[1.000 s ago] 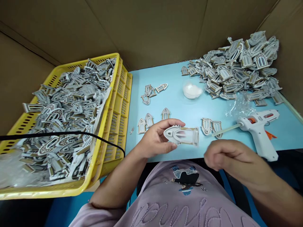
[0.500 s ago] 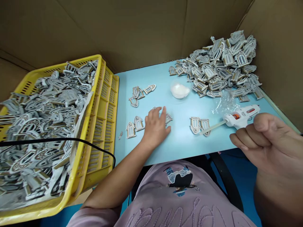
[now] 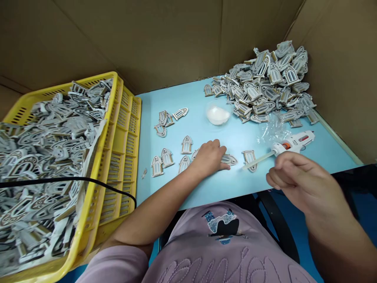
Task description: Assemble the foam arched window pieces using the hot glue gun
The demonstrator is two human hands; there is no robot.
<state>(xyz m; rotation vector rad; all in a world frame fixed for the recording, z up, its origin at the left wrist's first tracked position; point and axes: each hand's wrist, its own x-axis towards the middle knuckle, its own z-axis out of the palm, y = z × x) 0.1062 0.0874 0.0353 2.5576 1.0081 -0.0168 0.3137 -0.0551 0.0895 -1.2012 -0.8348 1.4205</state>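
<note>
Seen down my head-camera feed, the left hand (image 3: 207, 159) lies palm-down, low over a pale-blue tabletop (image 3: 224, 184), its forearm slanting up from the near edge, fingers bent forward and thumb held out to the side. Beside that thumb lies a small grey-white arched window piece with tan edging (image 3: 229, 159), its near end lost behind the hand; I cannot tell whether the fingers grip it or merely rest there. A second arched piece (image 3: 194, 154) shows only a sliver past the knuckles, and the wrist cuts across the foot of a third (image 3: 184, 162). The right hand (image 3: 303, 181), wrist bent, hangs raised at the table's front edge, fingers curled in and thumb pressed to the forefinger; anything tiny between them is too small for me to make out. It blocks the handle of a white plastic glue gun with an orange part (image 3: 299, 139), whose translucent glue stick (image 3: 263, 157) crosses in front of another arched piece (image 3: 249, 156). At left, my frame crops a yellow slatted plastic basket (image 3: 125, 133) heaped with similar pieces, a black cable (image 3: 73, 180) passing across it.
</note>
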